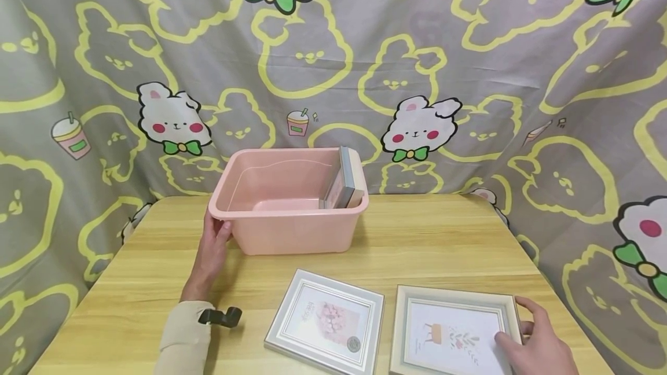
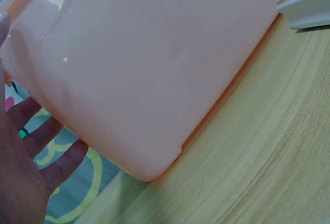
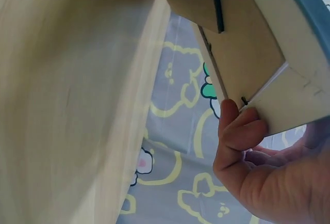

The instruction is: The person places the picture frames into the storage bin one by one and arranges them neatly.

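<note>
My left hand is at the near left corner of a pink plastic bin. Its thumb is against the front wall under the rim, and the fingers reach along the side. A cream picture frame with a plant print is gripped at its right edge by my right hand, thumb on the front, fingers beneath. From the right wrist, the brown backing shows, raised off the table on that side. Beside it lies a silver-white picture frame with a pink flower print, face up.
Picture frames stand upright against the bin's right inner wall. The wood-grain table meets a grey patterned curtain behind and at both sides. A black strap mount sits on the left sleeve.
</note>
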